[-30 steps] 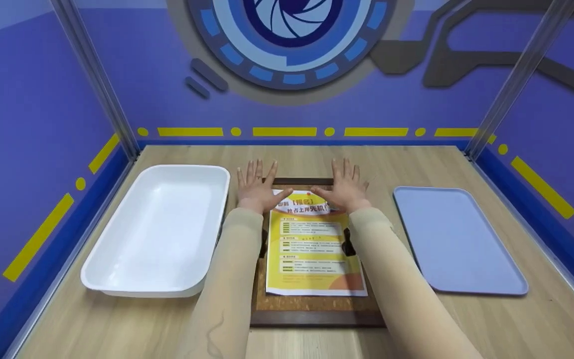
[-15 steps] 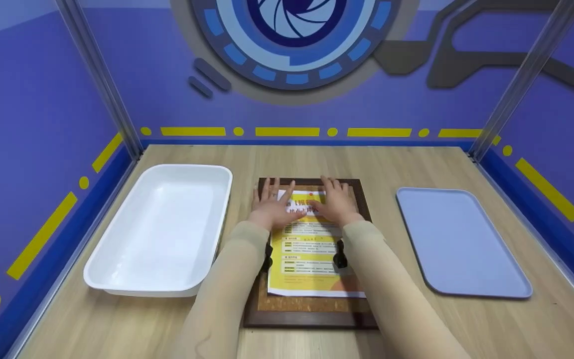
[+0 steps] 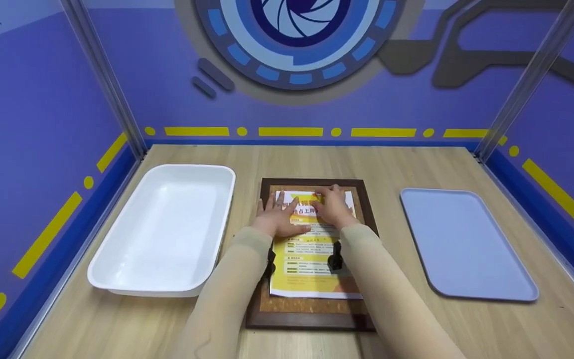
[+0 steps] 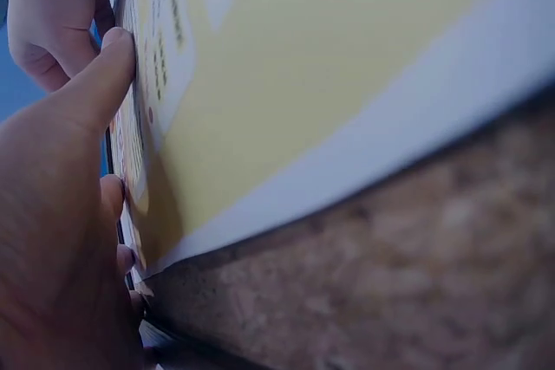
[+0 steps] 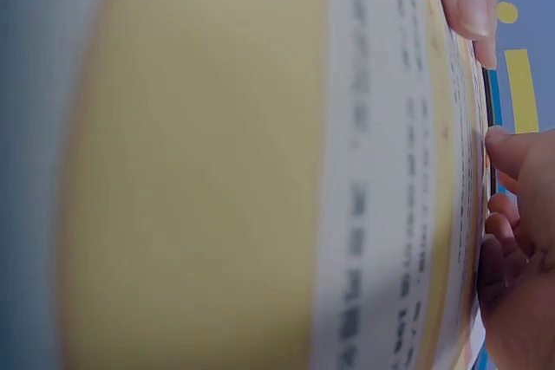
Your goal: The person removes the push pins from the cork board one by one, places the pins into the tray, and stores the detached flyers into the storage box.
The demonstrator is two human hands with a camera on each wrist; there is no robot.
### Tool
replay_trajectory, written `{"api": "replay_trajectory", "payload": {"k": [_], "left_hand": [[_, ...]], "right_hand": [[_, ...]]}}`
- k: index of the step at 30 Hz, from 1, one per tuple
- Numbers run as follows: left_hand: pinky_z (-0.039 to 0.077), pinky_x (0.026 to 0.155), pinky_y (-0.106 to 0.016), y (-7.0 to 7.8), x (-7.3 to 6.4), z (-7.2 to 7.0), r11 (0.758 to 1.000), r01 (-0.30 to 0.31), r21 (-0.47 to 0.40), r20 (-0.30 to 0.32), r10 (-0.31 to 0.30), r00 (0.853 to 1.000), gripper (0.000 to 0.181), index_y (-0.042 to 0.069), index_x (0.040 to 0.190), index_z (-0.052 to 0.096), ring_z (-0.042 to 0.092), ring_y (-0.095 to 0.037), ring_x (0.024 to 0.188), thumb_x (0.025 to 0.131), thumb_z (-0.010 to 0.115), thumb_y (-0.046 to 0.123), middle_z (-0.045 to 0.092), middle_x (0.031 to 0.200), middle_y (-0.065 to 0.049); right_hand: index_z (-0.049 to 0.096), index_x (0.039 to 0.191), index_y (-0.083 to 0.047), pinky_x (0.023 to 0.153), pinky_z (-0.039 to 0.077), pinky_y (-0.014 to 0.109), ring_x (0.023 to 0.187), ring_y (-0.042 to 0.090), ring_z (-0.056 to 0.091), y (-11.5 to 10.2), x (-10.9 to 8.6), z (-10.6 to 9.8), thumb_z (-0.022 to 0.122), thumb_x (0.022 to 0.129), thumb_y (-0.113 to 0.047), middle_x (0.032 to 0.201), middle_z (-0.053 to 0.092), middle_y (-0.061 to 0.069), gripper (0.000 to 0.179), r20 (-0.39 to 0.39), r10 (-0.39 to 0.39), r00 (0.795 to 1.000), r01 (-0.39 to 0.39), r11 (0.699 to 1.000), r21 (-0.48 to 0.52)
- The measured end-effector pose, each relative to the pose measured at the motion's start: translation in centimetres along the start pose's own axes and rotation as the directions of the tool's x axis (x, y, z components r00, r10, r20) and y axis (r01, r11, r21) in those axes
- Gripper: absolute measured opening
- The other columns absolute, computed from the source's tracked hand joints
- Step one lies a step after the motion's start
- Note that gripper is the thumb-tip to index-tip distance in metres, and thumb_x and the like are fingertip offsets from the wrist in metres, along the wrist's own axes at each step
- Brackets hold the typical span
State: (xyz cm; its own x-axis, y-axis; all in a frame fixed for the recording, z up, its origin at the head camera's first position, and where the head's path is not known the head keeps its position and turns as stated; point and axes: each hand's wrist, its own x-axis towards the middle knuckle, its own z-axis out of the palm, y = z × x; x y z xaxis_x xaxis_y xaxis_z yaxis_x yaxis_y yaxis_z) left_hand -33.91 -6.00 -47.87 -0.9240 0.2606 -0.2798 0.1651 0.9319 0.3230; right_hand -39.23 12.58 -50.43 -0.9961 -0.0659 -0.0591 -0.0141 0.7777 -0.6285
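Printed sheet, head view: the yellow and white printed sheet (image 3: 307,281) lies on the framed cork board (image 3: 312,305), inside its dark brown frame, at the middle of the wooden table (image 3: 117,329).
Left hand, head view: the left hand (image 3: 278,219) rests on the upper left part of the sheet, with fingers spread apart, and grips nothing.
Right hand, head view: the right hand (image 3: 334,207) is near the left one, on the upper right part of the sheet; its fingers are bent, and I cannot tell if they pinch something.
Trays, head view: a deep white tray (image 3: 167,224) stands at the left of the board, and a flat pale blue tray (image 3: 466,244) lies at the right, both apart from it.
Thumb, left wrist view: the thumb of the left hand lies long and touches the sheet; the white border of the sheet runs along bare cork.
Fingers, right wrist view: the thumb of the right hand reaches the sheet, the other fingers are folded beneath; the near print is blurred.
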Motion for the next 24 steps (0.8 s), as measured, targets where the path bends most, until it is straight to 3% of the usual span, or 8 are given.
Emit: {"api": "replay_trajectory", "payload": {"k": [7,16,24], "left_hand": [[-0.006,0.129,-0.061,0.16,0.02,0.19,1.000,-0.009,-0.007,-0.002,0.009,1.000,0.096,0.030,0.166,0.017,-0.008,-0.036,0.162,0.091,0.054,0.076,-0.004,0.175,-0.012],[-0.006,0.129,-0.061,0.05,0.29,0.25,1.000,0.012,-0.010,0.006,-0.012,1.000,0.095,0.031,0.166,0.017,-0.010,-0.035,0.162,0.091,0.054,0.076,-0.006,0.175,-0.011],[-0.006,0.129,-0.061,-0.03,0.46,0.29,1.000,0.019,-0.008,0.004,-0.019,1.000,0.095,0.031,0.166,0.016,-0.011,-0.035,0.162,0.092,0.054,0.075,-0.007,0.175,-0.011]], "right_hand": [[0.061,0.141,-0.017,0.118,0.036,0.056,0.139,0.032,0.035,0.12,0.19,0.28,0.061,0.104,-0.024,0.144,0.042,0.012,0.037,0.011,-0.023,1.000,0.023,0.999,-0.040],[0.065,0.126,-0.016,0.115,0.041,0.056,0.137,0.034,0.039,-0.09,0.30,0.47,0.064,0.103,-0.020,0.140,0.046,0.015,0.024,-0.035,-0.056,0.998,0.054,0.997,-0.057],[0.070,0.102,-0.012,0.100,0.048,0.046,0.114,0.030,0.051,0.26,0.52,0.38,0.068,0.099,-0.012,0.124,0.055,0.013,0.004,-0.099,-0.103,0.990,0.102,0.995,-0.021]]}}
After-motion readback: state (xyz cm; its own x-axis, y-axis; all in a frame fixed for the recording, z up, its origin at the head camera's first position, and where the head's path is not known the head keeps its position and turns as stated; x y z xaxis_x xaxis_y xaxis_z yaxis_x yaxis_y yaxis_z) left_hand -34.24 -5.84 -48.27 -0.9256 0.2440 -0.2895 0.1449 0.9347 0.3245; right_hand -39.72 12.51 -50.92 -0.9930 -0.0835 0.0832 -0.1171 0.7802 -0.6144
